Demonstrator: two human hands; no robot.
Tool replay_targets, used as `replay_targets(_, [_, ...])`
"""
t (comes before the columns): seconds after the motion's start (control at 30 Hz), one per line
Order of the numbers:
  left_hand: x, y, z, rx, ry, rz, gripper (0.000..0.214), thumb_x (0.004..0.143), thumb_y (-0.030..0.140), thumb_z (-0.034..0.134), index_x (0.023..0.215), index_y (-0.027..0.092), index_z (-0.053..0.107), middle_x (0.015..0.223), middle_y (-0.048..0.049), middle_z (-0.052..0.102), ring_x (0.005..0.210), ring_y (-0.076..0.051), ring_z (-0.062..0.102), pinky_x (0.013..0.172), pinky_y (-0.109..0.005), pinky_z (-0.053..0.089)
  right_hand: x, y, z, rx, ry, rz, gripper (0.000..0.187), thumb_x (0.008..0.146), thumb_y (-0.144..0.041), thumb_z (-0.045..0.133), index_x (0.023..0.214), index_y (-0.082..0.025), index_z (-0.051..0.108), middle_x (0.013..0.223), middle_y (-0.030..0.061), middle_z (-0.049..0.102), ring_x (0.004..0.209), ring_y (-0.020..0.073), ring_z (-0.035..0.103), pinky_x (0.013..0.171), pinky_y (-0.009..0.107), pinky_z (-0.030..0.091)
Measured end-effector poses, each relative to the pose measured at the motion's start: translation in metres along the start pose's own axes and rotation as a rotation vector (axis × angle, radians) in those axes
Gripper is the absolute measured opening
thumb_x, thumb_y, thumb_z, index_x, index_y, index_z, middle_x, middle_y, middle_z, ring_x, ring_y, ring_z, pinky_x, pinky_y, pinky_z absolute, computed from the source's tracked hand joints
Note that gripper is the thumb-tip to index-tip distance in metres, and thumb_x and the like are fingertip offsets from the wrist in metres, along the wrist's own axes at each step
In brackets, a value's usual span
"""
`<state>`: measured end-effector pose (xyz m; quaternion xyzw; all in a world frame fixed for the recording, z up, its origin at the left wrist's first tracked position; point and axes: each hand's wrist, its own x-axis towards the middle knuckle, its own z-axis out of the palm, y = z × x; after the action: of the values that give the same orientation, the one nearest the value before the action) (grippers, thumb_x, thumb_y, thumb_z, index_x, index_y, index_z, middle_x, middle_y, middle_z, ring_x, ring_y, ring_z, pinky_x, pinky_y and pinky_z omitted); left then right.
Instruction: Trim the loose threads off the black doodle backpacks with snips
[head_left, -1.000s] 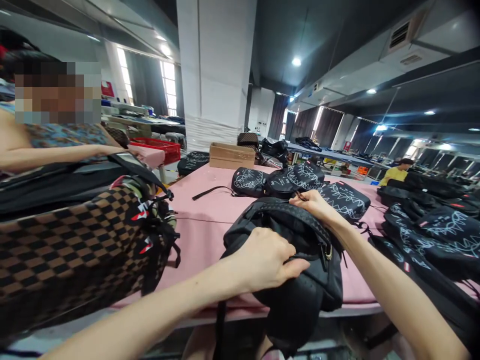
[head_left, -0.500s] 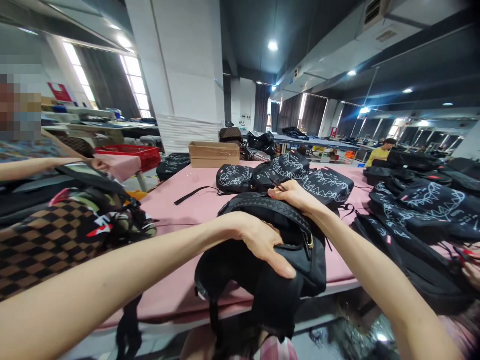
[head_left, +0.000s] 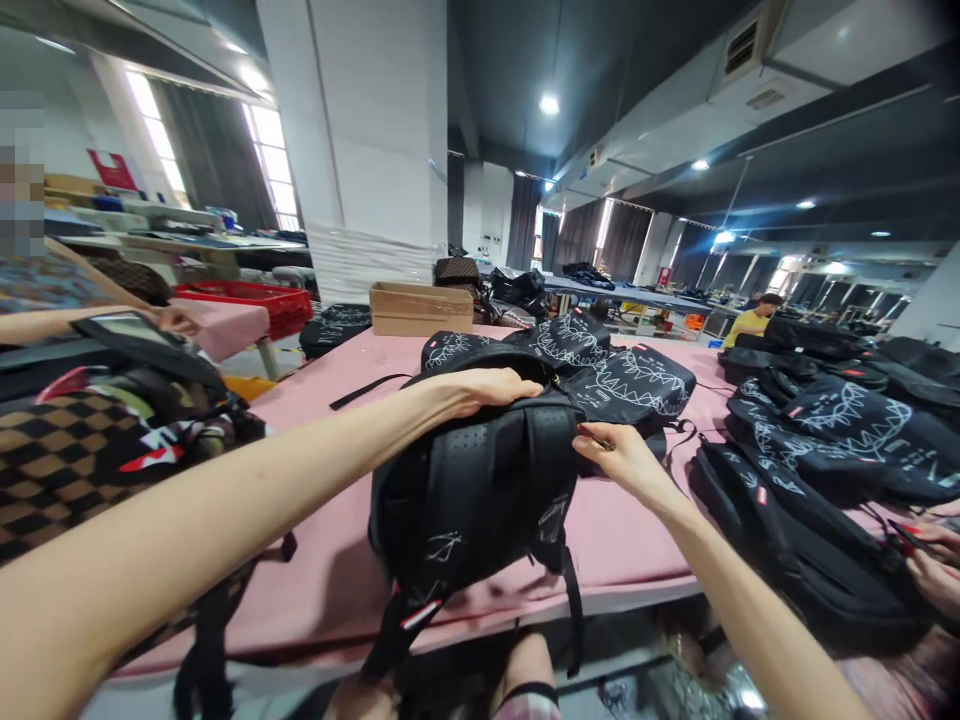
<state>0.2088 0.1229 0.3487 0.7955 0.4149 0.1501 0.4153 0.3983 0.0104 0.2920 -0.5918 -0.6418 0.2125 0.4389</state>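
Observation:
A black backpack (head_left: 480, 500) stands on the pink-covered table, its shoulder straps and back panel facing me and its top open. My left hand (head_left: 499, 390) reaches across from the left and grips the bag's upper edge near the zip; some of its fingers are hidden at the opening. Beside the bag's upper right corner, my right hand (head_left: 619, 455) is closed in a pinch around small dark snips (head_left: 598, 438), mostly covered by the fingers. Its fingertips are close to the bag's side seam; whether they touch it I cannot tell.
Black backpacks with white scribble prints (head_left: 630, 385) lie behind the bag, and more are piled (head_left: 832, 430) at right. A cardboard box (head_left: 420, 308) sits at the table's far end. Left are checkered bags (head_left: 67, 450) and a co-worker's arm (head_left: 82, 322); another person's hand (head_left: 934, 570) shows at right.
The backpack has been turned and stood up, so its straps now face me. My left hand has moved up to its top edge; my right hand has come down to the bag's right side.

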Motion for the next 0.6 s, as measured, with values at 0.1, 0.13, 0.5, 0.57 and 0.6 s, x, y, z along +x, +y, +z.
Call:
replay_targets(0.1, [0.002,0.002,0.003,0.013,-0.001,-0.004,0.035,0.071,0.047,0.053,0.056,0.016,0.055,0.055,-0.0002,0.053,0.052,-0.013,0.041,0.051,-0.025,0.031,0.009,-0.005,0.023,0.286,-0.023,0.100,0.034,0.067,-0.049,0.068,0.064,-0.016,0.060,0.055,-0.0025,0.052,0.051,0.0112,0.046,0.048,0.023,0.031])
replay_targets(0.13, [0.000,0.003,0.002,0.014,0.023,0.005,0.036,0.072,0.047,0.052,0.055,0.016,0.055,0.055,-0.0008,0.053,0.052,-0.014,0.041,0.052,-0.025,0.031,0.013,-0.008,0.029,0.420,-0.060,0.157,0.036,0.065,-0.050,0.070,0.067,-0.016,0.061,0.056,-0.0019,0.054,0.049,0.0109,0.046,0.047,0.023,0.032])
replay_targets(0.5, [-0.098,-0.053,-0.033,-0.054,0.459,0.013,0.038,0.067,0.051,0.058,0.051,0.017,0.060,0.053,-0.0050,0.061,0.052,-0.017,0.055,0.050,-0.025,0.043,0.030,0.014,0.037,0.454,-0.162,0.055,0.038,0.065,-0.047,0.071,0.065,-0.018,0.046,0.054,-0.0078,0.035,0.045,0.0057,0.025,0.041,0.021,0.016])
replay_targets(0.57, [-0.105,-0.069,-0.020,-0.188,0.394,-0.074,0.036,0.060,0.052,0.066,0.054,0.016,0.061,0.056,-0.0054,0.063,0.056,-0.019,0.059,0.053,-0.025,0.047,0.030,0.014,0.037,0.421,-0.187,0.014,0.036,0.065,-0.044,0.071,0.066,-0.019,0.045,0.055,-0.0078,0.035,0.047,0.0063,0.026,0.042,0.021,0.018])
replay_targets(0.6, [-0.106,-0.072,-0.012,-0.253,0.391,-0.073,0.035,0.058,0.050,0.069,0.056,0.016,0.061,0.059,-0.0044,0.064,0.059,-0.018,0.060,0.055,-0.025,0.048,0.029,0.013,0.037,0.412,-0.194,0.006,0.035,0.065,-0.043,0.071,0.066,-0.019,0.045,0.055,-0.0078,0.035,0.048,0.0065,0.026,0.043,0.021,0.019])
